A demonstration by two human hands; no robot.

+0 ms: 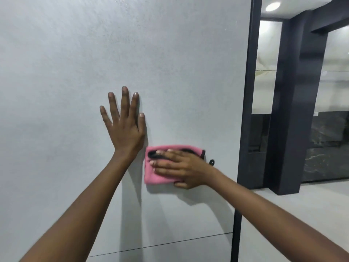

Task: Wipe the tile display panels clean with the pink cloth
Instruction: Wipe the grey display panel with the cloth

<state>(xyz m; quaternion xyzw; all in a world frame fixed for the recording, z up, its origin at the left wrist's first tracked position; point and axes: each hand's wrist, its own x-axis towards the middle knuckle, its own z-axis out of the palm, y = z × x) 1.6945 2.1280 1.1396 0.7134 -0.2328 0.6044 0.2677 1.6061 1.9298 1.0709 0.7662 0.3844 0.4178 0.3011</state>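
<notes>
A large pale grey tile display panel (170, 63) fills most of the view, upright in front of me. My left hand (124, 125) lies flat against it with fingers spread and pointing up. Just right of and below that hand, a folded pink cloth (153, 176) with dark trim and a small black loop sits on the panel. My right hand (181, 169) presses the cloth flat to the tile, fingers straight and pointing left, thumb under the cloth's lower edge.
A thin joint line (160, 244) crosses the panel low down. The panel's right edge meets a black frame (247, 110). Beyond stand a black pillar (294, 110), further tile panels (330, 144) and a grey floor (302, 214).
</notes>
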